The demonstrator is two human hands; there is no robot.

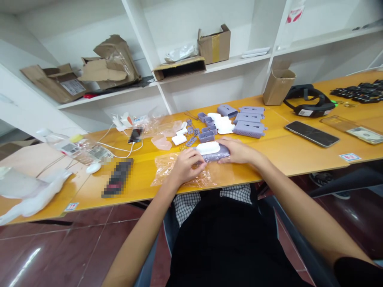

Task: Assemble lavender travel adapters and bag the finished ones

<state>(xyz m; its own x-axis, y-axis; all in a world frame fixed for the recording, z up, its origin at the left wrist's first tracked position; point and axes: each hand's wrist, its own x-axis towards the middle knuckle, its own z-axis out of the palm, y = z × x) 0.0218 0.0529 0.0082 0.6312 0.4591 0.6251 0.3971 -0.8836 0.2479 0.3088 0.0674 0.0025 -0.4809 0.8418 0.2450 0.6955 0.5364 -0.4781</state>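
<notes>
Clear plastic bag [163, 173] under lilac plastic case [217, 155], spreading left of it. Left hand [187, 167] curled, gripping case's left end. White plastic piece [208, 148] on case. Right hand [236, 151] gripping case's right end. Lilac perforated cases [249, 128] beyond case, to right.

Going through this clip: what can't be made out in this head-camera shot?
Head view only:
- Lilac piece: partly hidden by the left hand, right hand and white piece.
- Dark object on the table: pixelated, cannot be identified.
- Small dark object: also pixelated.
- Black items: cut off by the right edge, too small to identify.
</notes>
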